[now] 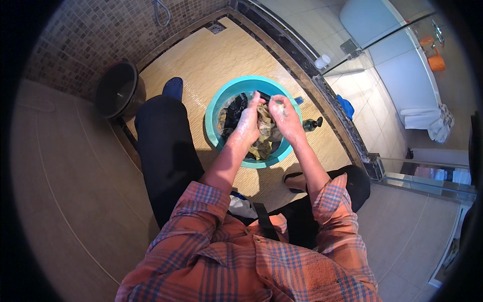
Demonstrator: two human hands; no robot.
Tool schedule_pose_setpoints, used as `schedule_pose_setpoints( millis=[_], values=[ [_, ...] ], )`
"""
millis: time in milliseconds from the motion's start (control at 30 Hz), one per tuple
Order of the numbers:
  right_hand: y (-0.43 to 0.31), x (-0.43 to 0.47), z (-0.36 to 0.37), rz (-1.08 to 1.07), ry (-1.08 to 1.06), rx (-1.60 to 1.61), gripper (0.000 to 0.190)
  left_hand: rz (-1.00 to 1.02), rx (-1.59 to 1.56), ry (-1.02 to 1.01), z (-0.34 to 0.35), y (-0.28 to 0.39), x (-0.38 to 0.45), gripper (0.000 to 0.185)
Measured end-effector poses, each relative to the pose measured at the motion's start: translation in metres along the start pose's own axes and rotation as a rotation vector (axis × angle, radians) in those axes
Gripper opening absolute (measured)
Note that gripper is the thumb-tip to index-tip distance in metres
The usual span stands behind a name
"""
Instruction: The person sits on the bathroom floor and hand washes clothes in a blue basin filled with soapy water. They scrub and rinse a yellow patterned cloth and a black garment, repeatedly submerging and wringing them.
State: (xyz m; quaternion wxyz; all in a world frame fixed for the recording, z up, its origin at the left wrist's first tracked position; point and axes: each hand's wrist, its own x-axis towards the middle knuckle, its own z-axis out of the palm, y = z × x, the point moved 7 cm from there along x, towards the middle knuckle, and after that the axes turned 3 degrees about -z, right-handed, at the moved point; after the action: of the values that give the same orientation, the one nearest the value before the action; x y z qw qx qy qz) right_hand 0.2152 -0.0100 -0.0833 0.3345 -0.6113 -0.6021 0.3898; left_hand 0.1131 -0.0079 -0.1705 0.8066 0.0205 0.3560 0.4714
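Observation:
A round turquoise plastic basin [216, 136] stands on the floor before me. In it lie wet dark cloth [234, 113] and a yellowish-brown patterned cloth [265, 126]. Over the basin, my left hand [249, 120] and my right hand [283, 116], both wet with suds, come close together at the fingertips. A black piece of cloth [264, 96] is pinched between them, and the patterned cloth hangs below it between my palms. Whether the two are one garment, I cannot tell.
A dark bucket [117, 90] stands left by the mosaic wall. A pump bottle [311, 124] is right of the basin. Beyond the dark raised sill [327, 99] are a glass panel and a white bathtub [402, 71]. A floor drain [216, 28] lies at the far corner.

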Motion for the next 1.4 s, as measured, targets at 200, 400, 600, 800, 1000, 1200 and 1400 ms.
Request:
schedule_pose_setpoints(
  millis=[200,400,600,800,1000,1200,1400],
  values=[
    [0.002,-0.003,0.000,-0.106,-0.125,-0.133,0.042,-0.039,0.120,-0.260,0.048,0.021,-0.041,0.093],
    [0.002,0.008,-0.050,-0.015,0.262,0.022,0.014,0.278,0.759,-0.071,0.056,0.039,-0.046,0.077],
    [-0.020,0.005,-0.053,-0.152,0.383,0.204,0.014,-0.342,0.462,-0.021,0.012,-0.016,-0.030,0.097],
    [-0.091,-0.077,0.049,-0.768,0.129,-0.332,0.018,-0.450,-0.126,-0.439,0.032,-0.024,-0.038,0.047],
    [-0.027,-0.019,0.018,-0.594,0.312,-0.770,0.022,-0.153,-0.225,-0.189,0.012,-0.039,-0.012,0.028],
    [-0.050,-0.045,0.026,-0.415,0.373,-0.332,0.022,-0.111,-0.316,-0.541,-0.005,-0.037,0.003,0.023],
    [-0.063,-0.069,0.038,-0.854,0.345,-0.396,0.016,-0.407,-0.444,-0.470,0.005,-0.053,-0.011,0.028]
  ],
)
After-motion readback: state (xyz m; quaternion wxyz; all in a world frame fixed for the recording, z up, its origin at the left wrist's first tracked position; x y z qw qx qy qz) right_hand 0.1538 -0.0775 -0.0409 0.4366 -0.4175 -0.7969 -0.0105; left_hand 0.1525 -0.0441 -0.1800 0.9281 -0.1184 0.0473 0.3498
